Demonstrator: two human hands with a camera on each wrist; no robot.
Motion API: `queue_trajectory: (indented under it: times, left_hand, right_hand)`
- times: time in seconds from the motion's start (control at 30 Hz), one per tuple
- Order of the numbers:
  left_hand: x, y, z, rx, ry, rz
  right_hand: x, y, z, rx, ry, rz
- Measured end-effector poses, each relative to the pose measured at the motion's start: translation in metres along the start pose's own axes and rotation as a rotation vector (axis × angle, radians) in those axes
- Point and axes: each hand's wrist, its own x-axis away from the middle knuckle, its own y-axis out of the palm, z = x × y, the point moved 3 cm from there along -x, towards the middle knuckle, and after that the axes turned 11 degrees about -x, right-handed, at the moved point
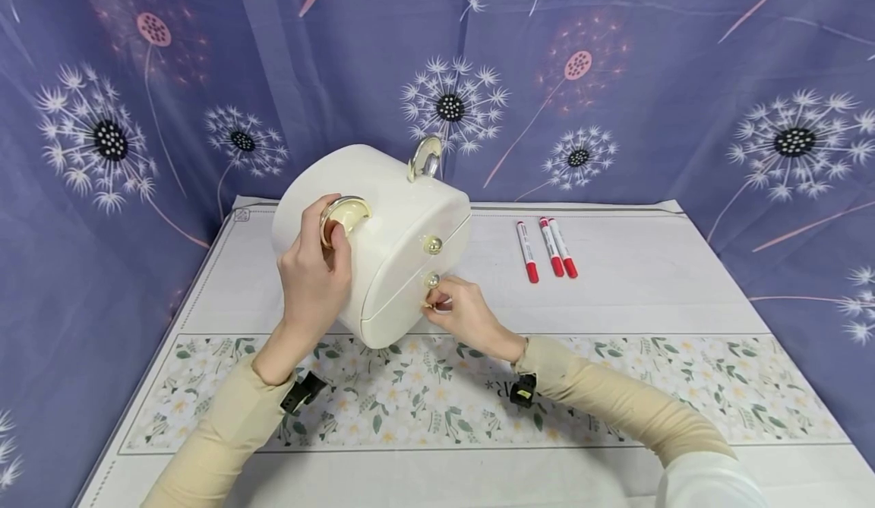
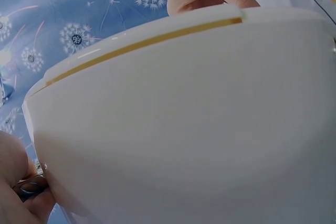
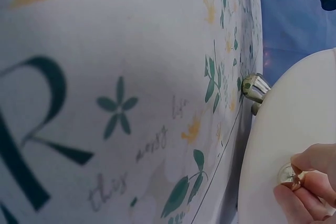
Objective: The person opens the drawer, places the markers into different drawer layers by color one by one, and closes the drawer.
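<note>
A white rounded storage box (image 1: 383, 212) with seams across its front stands tilted on the table, its front turned to the right. My left hand (image 1: 314, 272) grips a gold ring handle (image 1: 355, 208) on its near side; in the left wrist view part of that hand (image 2: 18, 182) shows at the lower left, at the handle. Thumb and fingers of my right hand (image 1: 468, 314) pinch a small round knob (image 3: 287, 174) low on the front, mostly covered by fingertips in the head view. Two more gold knobs sit above it, an upper knob (image 1: 433, 245) and a middle knob (image 1: 431, 280).
Another gold ring handle (image 1: 427, 157) stands out from the box's far side. Several red-and-white markers (image 1: 526, 250) lie on the white table to the right of the box. A floral strip (image 1: 615, 409) runs across the tabletop, and a purple dandelion-print curtain (image 1: 342, 52) hangs behind.
</note>
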Motion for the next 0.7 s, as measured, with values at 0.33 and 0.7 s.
queue_trajectory:
  times: [0.33,0.7]
  left_hand:
    - [0.0001,0.0003,-0.0001,-0.001,-0.01,-0.009]
    - [0.0001,0.0004,0.0006,-0.006,-0.006,-0.005]
  right_hand:
    - [0.0,0.0006,0.0012,0.004,-0.013,-0.005]
    - [-0.0002,0.0002,0.0024,0.003,-0.013,-0.015]
